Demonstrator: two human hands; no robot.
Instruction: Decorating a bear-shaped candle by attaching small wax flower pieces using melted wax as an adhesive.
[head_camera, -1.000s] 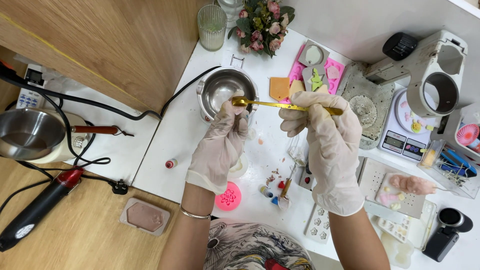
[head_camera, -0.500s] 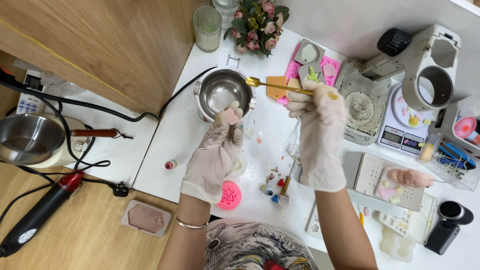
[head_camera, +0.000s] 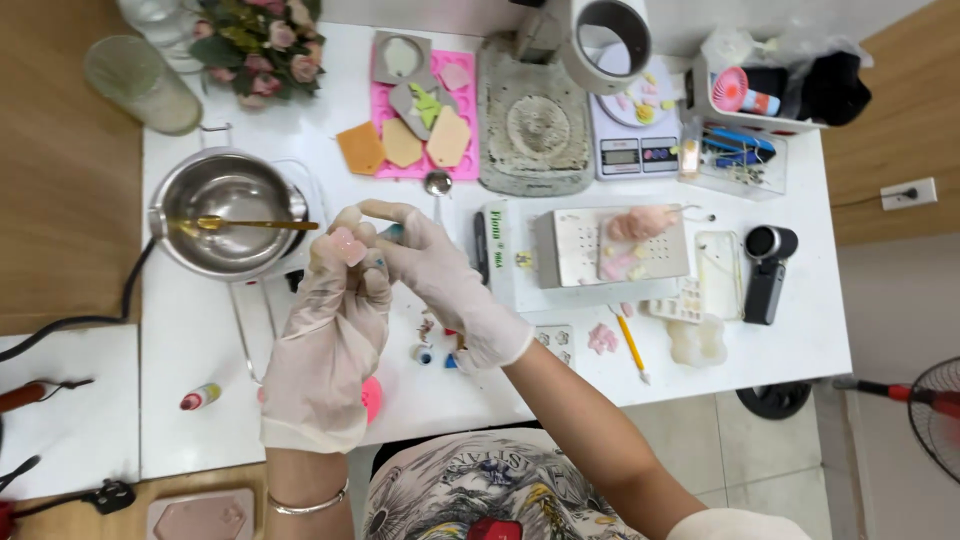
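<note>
My left hand (head_camera: 325, 330), in a white glove, is raised over the white table (head_camera: 200, 330) and pinches a small pink wax piece (head_camera: 348, 245) at its fingertips. My right hand (head_camera: 440, 275), also gloved, meets it from the right, its fingers closed on a small teal thing (head_camera: 393, 232) next to the pink piece. A gold spoon (head_camera: 255, 225) lies across the rim of the steel melting pot (head_camera: 225, 200) just left of both hands, with neither hand on it.
A pink mould mat (head_camera: 465, 150) with orange hexagon pieces, a grey round mould (head_camera: 535, 125) and a small scale (head_camera: 630, 150) stand behind. A white box (head_camera: 600, 250), a black device (head_camera: 768, 270), a pencil (head_camera: 632, 345), small dye bottles (head_camera: 425, 353), flowers (head_camera: 260, 40) and a glass (head_camera: 140, 80) surround them.
My right hand has let go of the gold spoon, which now rests in the pot. Both hands have come together in front of the pot around the pink piece.
</note>
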